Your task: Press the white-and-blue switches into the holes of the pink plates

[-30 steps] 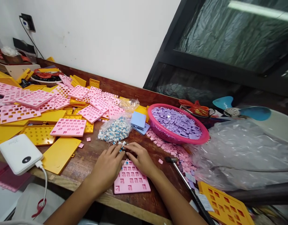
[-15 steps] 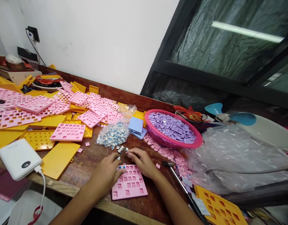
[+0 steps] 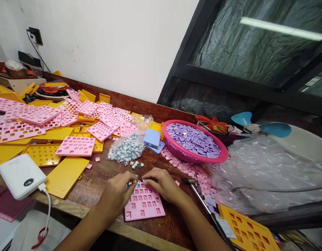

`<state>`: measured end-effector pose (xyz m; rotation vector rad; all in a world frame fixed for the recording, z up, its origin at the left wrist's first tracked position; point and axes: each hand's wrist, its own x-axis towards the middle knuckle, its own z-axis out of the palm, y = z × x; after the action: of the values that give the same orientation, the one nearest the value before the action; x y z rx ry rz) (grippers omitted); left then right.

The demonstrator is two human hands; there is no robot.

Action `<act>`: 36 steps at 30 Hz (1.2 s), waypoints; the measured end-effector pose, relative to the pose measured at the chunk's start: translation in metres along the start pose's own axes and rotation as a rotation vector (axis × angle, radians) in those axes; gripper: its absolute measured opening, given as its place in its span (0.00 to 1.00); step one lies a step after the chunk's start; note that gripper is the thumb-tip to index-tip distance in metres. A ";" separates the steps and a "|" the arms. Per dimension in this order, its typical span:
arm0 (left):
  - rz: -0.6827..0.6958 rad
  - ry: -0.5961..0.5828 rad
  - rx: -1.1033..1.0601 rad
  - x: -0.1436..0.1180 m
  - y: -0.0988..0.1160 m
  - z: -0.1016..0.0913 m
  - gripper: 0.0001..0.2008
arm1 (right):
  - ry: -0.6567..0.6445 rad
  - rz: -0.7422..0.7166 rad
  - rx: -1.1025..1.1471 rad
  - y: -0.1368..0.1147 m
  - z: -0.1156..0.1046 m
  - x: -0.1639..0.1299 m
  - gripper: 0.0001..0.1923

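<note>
A pink plate with square sockets (image 3: 146, 212) lies on the wooden table in front of me. A few small blue-and-white key switches sit in its top row. My left hand (image 3: 119, 191) is over the plate's upper left corner, thumb and forefinger pinched on a key switch (image 3: 135, 181). Across from it, my right hand (image 3: 162, 183) has thumb and forefinger closed at the top edge, with a bit of blue showing at the tips. Loose key switches (image 3: 134, 165) lie just beyond, beside a clear bag of key switches (image 3: 126, 148).
A pink basket (image 3: 223, 155) of purple tiles stands at the right, with pink pieces (image 3: 187, 170) strewn under it. A hammer (image 3: 200, 198) lies right of my arm. Pink and yellow plates (image 3: 69, 177) pile up left, near a white power bank (image 3: 19, 177). Plastic wrap (image 3: 249, 174) bulges far right.
Both hands have drawn back toward me from the loose key switches to the plate's top edge. The fingertips have come closer to the top row.
</note>
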<state>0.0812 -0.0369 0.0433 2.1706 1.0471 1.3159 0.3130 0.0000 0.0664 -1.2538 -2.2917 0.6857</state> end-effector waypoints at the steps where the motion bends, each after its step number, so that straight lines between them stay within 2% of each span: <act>1: -0.005 -0.027 -0.021 0.000 -0.001 0.000 0.07 | 0.004 -0.034 -0.039 0.000 0.002 0.000 0.06; 7: 0.011 -0.183 -0.075 -0.001 -0.002 0.006 0.09 | -0.024 -0.121 -0.017 0.007 0.014 0.000 0.07; 13: -0.019 -0.231 -0.095 0.001 0.002 0.003 0.16 | 0.098 -0.194 -0.062 0.006 0.028 0.004 0.08; 16: -0.069 -0.279 -0.056 0.001 0.002 0.002 0.19 | 0.102 -0.209 -0.075 0.004 0.030 0.005 0.07; 23: -0.063 -0.345 0.164 -0.001 0.002 0.005 0.12 | 0.059 -0.177 -0.039 0.006 0.028 0.002 0.08; 30: -0.163 -0.380 0.266 0.001 0.000 0.001 0.12 | 0.087 -0.114 -0.013 0.005 0.036 0.004 0.08; 36: -0.183 -0.385 0.322 0.001 0.003 -0.002 0.11 | 0.061 -0.135 -0.163 0.001 0.036 0.006 0.08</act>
<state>0.0806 -0.0378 0.0471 2.3586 1.3225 0.6456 0.2897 -0.0021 0.0379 -1.1593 -2.3947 0.4156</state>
